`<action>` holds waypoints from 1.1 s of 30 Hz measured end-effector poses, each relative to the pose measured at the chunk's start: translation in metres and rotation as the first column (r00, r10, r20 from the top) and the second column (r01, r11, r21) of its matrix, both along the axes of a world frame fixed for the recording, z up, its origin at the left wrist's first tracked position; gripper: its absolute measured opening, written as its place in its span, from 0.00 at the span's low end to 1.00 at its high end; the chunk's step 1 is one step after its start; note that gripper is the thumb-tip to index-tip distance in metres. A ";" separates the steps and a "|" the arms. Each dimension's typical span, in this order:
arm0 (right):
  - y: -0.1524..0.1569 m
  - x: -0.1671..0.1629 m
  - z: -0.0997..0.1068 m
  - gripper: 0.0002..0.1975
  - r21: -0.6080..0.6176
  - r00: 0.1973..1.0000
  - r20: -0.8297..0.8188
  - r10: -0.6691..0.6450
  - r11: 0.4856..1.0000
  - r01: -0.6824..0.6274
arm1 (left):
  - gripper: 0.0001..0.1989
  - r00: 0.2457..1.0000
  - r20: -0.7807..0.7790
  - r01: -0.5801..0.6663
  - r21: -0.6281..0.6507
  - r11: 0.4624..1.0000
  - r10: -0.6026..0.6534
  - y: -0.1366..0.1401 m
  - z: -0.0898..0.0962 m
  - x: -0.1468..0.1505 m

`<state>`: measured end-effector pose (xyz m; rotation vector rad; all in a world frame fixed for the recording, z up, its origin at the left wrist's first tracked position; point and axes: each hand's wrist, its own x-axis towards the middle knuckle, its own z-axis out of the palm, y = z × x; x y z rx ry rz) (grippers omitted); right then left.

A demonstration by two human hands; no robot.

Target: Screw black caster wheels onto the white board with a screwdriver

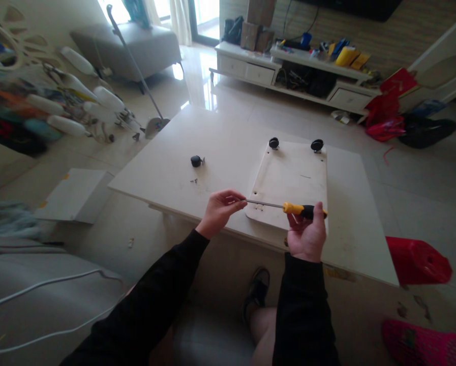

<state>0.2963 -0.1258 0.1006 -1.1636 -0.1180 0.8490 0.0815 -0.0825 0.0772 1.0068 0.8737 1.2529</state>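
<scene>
My right hand (307,239) is wrapped round the yellow and black handle of a screwdriver (294,208), whose shaft points left. At its tip, the thumb and fingers of my left hand (220,209) are pinched together; whether a screw sits between them is too small to tell. Beneath the screwdriver lies a white board (289,175) with holes near its corners. Two black casters, a left one (274,143) and a right one (316,146), stand on its far corners. A loose black caster (196,161) and a few tiny screws (193,181) rest on the table to the left.
The white table (159,162) spans the middle. A red plastic stool (418,260) stands by its right edge, a white box (75,195) on the floor at left. Farther off are a cluttered TV cabinet (250,68) and a grey ottoman (132,48).
</scene>
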 end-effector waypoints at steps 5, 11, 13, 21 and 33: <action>0.000 0.000 0.000 0.36 0.020 0.999 0.037 0.001 1.000 -0.002 | 0.18 1.000 -0.011 0.016 0.003 1.000 -0.016 0.000 0.002 -0.001; 0.000 0.003 -0.002 0.36 -0.003 1.000 0.009 0.014 1.000 -0.014 | 0.17 0.994 0.025 0.112 -0.038 0.993 -0.111 0.000 -0.001 -0.004; 0.001 0.004 -0.002 0.33 0.014 1.000 -0.015 0.006 1.000 -0.005 | 0.19 0.987 0.063 0.149 -0.045 0.988 -0.146 0.000 0.000 -0.005; 0.004 0.019 0.000 0.23 0.004 0.979 -0.122 -0.165 0.986 0.167 | 0.17 0.968 -0.226 -0.011 -0.475 0.880 -0.110 0.004 -0.027 0.002; -0.002 0.035 0.000 0.23 0.023 0.988 -0.059 -0.140 0.990 0.142 | 0.07 0.944 -0.174 0.095 -0.673 0.733 -0.282 0.009 -0.087 0.044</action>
